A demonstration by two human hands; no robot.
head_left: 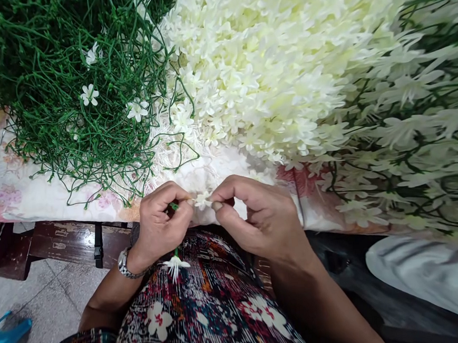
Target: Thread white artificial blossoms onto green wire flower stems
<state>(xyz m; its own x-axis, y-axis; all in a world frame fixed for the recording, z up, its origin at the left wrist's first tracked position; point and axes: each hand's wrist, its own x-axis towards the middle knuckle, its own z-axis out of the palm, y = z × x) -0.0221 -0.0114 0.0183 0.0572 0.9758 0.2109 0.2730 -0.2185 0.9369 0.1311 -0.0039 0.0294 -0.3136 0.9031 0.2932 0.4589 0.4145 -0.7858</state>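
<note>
We see 1 small cream-white blossom (202, 199) pinched between left hand (159, 224) and right hand (256, 211), atop a thin green stem (173, 206); a second blossom (175, 264) dangles upside down below.

The one head-worn camera looks forward and steeply down, close above the left hand (159, 222) and right hand (256, 217) over the lap (208, 310), facing the white flower heap (268, 68) just beyond.
</note>
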